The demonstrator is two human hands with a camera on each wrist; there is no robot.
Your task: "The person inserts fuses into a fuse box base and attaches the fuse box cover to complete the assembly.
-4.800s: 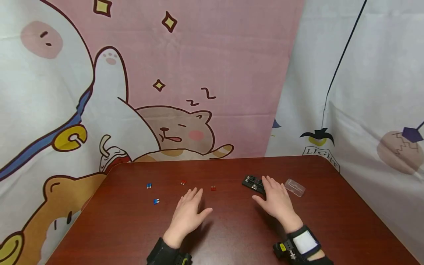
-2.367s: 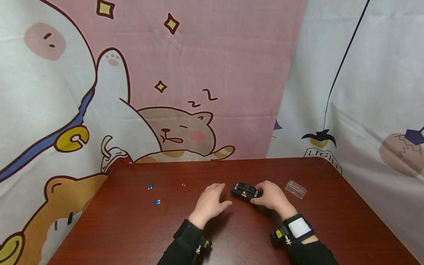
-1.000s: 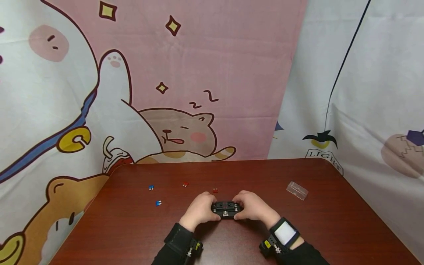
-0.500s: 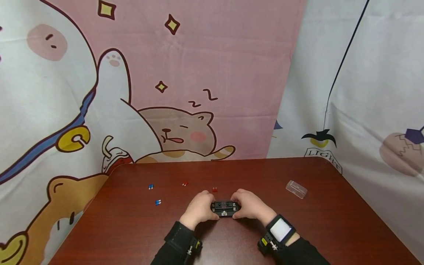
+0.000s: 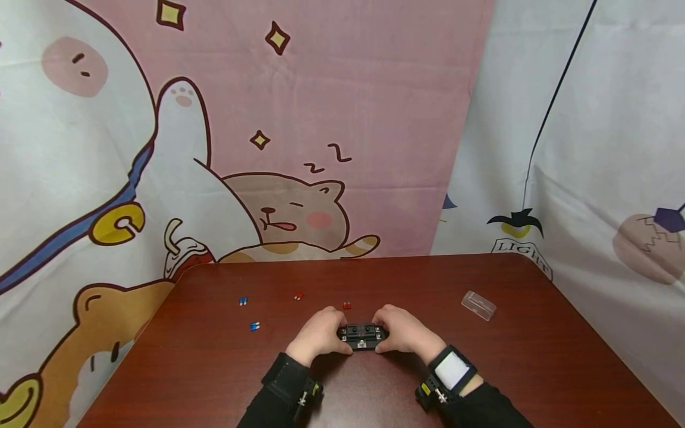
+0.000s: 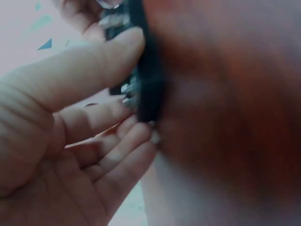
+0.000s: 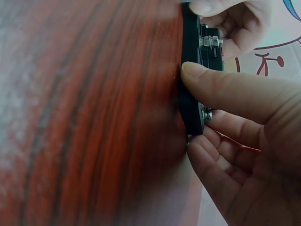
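A black fuse block (image 5: pixel 362 336) with metal terminal screws lies lengthwise near the middle of the table. My left hand (image 5: pixel 319 334) grips its left end, thumb along the near side and fingers round behind. At the opposite end, my right hand (image 5: pixel 407 334) pinches it the same way. In the left wrist view the thumb presses the blurred dark block (image 6: pixel 151 84). Bolts and nuts show along the block (image 7: pixel 189 106) in the right wrist view, where both hands touch it. Just behind the block lies a small red blade fuse (image 5: pixel 346 305).
Another red fuse (image 5: pixel 298 296) lies farther left. Two blue fuses, one at the back (image 5: pixel 243 301) and one nearer (image 5: pixel 254 326), lie on the left side. A clear plastic cover (image 5: pixel 478 305) rests at the right of the brown table (image 5: pixel 535 368). A printed cloth hangs behind.
The fuse block has come from the right to the table's middle, turned square to me. First my right hand took it, then my left. Over the last half second they hardly move.
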